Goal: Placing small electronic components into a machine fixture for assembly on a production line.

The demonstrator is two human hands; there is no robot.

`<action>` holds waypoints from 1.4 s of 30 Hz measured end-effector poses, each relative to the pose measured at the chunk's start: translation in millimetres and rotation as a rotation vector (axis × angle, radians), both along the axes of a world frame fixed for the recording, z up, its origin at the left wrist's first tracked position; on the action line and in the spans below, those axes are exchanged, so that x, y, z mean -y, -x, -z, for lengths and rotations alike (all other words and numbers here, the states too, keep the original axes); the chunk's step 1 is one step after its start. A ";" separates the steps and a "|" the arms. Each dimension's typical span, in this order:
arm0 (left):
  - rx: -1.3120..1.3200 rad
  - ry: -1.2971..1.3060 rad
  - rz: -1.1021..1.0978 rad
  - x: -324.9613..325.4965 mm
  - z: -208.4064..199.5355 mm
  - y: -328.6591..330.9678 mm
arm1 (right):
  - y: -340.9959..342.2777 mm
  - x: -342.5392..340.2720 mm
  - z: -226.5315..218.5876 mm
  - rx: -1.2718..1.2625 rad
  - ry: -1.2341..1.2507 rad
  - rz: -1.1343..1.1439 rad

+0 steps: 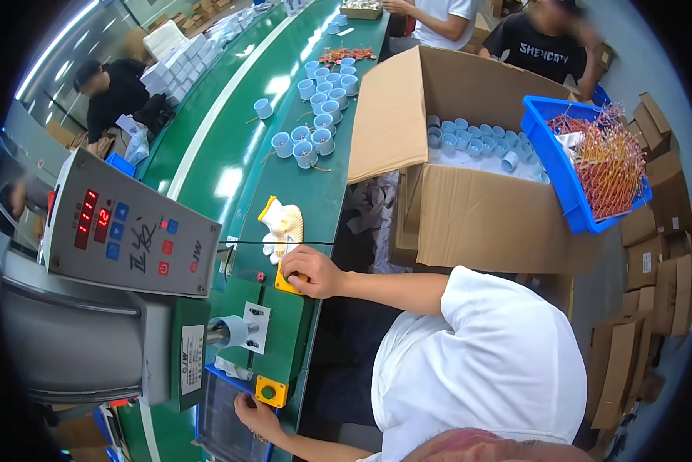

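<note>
My right hand is closed over a yellow push-button box at the bench's edge, its fingers curled on the top. A white work glove with a yellow cuff lies just beyond it. My left hand is lower down, beside a second yellow button box with a green button. Its fingers bend by the blue rim of a dark tray, their tips hidden. Between the two boxes, a pale blue cup sits on the machine's metal spindle, close to a white plate.
A grey machine with a lit panel stands at left. Several pale blue cups are on the green bench. At right, an open carton holds more cups, beside a blue crate of red and yellow strands. Other people sit farther off.
</note>
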State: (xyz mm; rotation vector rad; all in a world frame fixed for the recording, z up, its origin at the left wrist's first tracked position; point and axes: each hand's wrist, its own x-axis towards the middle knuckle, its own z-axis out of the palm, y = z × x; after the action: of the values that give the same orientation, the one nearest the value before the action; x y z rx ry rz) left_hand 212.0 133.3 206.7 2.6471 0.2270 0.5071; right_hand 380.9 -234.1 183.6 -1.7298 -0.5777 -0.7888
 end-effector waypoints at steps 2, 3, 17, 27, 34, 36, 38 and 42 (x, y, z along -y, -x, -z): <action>-0.039 0.075 -0.043 7.6 -4.0 -1.4 | 0.4 0.9 0.5 -0.003 -0.003 0.004; -0.058 0.112 -0.066 9.6 -5.7 -1.3 | -0.7 1.2 0.3 -0.003 0.003 -0.001; -0.021 0.044 -0.051 5.8 0.3 -4.0 | 24.9 -88.4 -90.0 -0.127 0.213 -0.305; -0.039 0.094 -0.034 1.7 3.0 -4.7 | 27.4 -47.3 -98.8 0.004 0.080 -0.105; -0.015 0.074 -0.080 11.9 -6.9 4.1 | -114.7 9.3 -96.1 -0.262 -0.461 0.092; -0.013 0.092 -0.070 15.0 -8.8 0.1 | -189.1 16.0 -80.0 -0.222 -0.100 0.228; -0.020 0.098 -0.055 16.1 -9.7 -2.2 | -233.4 13.3 -63.8 -0.379 0.186 0.205; -0.028 0.099 -0.050 11.0 -4.3 -0.4 | -242.6 1.5 -47.6 -0.553 0.557 0.218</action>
State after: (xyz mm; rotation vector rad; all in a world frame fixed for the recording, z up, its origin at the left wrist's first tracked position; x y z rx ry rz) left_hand 212.4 122.3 211.0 2.5590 0.3193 0.4635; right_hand 623.5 -235.5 231.2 -2.4356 -0.2346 -0.2636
